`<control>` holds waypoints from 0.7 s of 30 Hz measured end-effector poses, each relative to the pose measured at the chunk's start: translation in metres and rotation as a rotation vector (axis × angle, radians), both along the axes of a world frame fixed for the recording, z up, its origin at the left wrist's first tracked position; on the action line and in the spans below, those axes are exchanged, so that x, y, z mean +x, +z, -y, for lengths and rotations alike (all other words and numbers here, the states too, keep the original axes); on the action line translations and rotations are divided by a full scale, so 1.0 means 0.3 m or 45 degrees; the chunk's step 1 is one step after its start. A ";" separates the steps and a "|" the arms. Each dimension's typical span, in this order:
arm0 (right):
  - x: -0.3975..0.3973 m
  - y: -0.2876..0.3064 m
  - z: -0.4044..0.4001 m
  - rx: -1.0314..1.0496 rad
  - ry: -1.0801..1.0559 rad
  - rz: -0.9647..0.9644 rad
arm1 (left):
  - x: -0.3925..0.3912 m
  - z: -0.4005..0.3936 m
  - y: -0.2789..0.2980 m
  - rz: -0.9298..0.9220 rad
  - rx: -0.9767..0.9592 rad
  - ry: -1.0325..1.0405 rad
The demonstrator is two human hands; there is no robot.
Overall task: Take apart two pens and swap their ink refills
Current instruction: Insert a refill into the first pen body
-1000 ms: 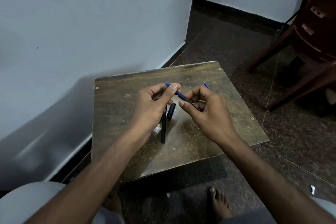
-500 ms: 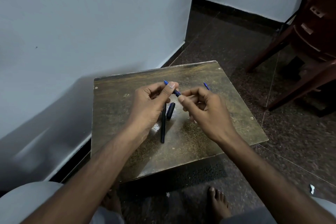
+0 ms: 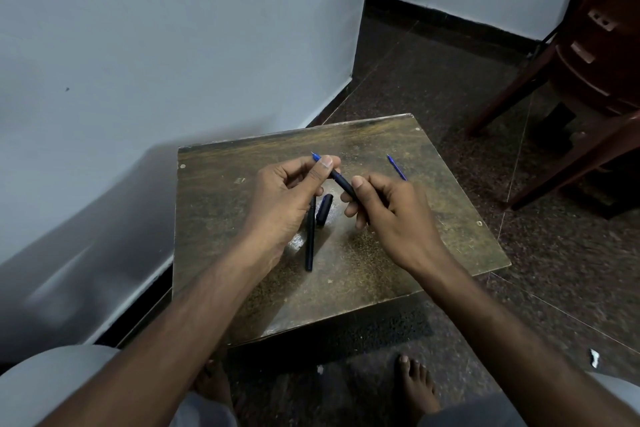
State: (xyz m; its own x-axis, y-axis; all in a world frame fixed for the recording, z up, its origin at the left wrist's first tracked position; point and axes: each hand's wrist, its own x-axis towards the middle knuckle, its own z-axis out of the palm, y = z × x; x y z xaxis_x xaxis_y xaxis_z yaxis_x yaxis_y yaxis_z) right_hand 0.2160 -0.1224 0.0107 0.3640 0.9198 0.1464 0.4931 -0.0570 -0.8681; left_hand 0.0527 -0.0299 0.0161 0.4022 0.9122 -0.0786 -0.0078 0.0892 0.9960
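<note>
Head view: pen (image 3: 341, 181) held between both hands (image 3: 398, 215)

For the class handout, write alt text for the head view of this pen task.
Two bare hands, left hand and right hand, hold a dark pen between them above a small table. Under them lie a barrel and cap; a blue refill lies further right.

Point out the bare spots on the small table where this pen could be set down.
Free: the table left of the left hand, and the near edge below the black pen. Crowded: the middle, around that pen and the cap; a blue refill lies far right.
</note>
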 end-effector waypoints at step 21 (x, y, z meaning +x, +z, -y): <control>-0.070 0.043 0.030 -0.343 0.280 -2.016 | 0.022 -0.010 -0.004 0.212 -0.157 -0.340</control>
State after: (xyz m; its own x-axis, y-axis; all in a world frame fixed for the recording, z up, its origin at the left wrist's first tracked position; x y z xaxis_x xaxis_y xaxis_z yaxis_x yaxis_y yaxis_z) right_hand 0.1952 -0.1314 0.0235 -0.1496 0.9075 -0.3926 -0.8192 -0.3361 -0.4647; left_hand 0.0593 -0.0269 0.0149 0.6425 0.7604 -0.0948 -0.1292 0.2295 0.9647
